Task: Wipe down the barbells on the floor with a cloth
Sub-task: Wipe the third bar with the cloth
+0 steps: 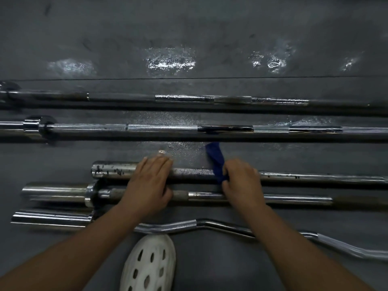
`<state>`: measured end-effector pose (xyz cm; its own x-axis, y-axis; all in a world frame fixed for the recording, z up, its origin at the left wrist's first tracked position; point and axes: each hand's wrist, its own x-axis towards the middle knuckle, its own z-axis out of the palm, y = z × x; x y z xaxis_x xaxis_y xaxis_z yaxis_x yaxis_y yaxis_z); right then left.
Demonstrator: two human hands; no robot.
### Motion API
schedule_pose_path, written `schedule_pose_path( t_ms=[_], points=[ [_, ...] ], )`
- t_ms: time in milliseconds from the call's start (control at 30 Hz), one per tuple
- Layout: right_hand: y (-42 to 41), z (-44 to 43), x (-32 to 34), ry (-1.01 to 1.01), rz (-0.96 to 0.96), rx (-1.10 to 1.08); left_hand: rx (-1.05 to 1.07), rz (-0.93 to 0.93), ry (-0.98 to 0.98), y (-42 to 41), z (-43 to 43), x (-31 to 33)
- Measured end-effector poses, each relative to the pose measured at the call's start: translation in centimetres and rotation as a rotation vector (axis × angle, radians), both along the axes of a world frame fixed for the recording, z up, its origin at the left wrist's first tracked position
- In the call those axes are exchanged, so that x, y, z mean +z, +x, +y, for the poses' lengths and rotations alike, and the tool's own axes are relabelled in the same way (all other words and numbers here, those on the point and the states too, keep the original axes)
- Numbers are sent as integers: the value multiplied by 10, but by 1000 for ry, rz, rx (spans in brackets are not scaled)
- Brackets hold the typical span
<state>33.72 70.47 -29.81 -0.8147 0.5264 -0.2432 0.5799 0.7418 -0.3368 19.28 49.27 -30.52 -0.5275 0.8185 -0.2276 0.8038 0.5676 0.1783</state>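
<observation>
- Nearest the lens, a white perforated clog (150, 263) stands on the dark floor (189, 38), just short of a bent curl bar (210, 224).
- Right hand (241, 181) pinches a blue cloth (216, 160) against the spotted steel barbell (193, 173); fingers curl round the fabric, one tail of it sticking up past the bar.
- Left hand (149, 181) lies flat over the same barbell, fingers straight and pressing rather than clasping — it looks to be steadying the shaft.
- Between the two hands runs a knurled stretch; beyond the left hand sits the thicker sleeve, flecked with dark spots.
- On the body side of the grip, touching or nearly so, lies a second bar with a chrome collar (91, 194); whether the two touch I cannot tell.
- Beyond the grip, two more long barbells (163, 128) lie parallel, well apart from the hands.
- Handling, as I judge it: the bar is heavy, stiff and apt to roll — better pinned than lifted. Knurling should snag soft cloth, smooth chrome should let it slide.
</observation>
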Motion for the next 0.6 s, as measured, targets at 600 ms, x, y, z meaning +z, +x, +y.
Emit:
schedule_pose_path(
  t_ms=[600],
  points=[
    [47,-29,140,-1152,446,-714,43,203,184,81,-10,150]
  ],
)
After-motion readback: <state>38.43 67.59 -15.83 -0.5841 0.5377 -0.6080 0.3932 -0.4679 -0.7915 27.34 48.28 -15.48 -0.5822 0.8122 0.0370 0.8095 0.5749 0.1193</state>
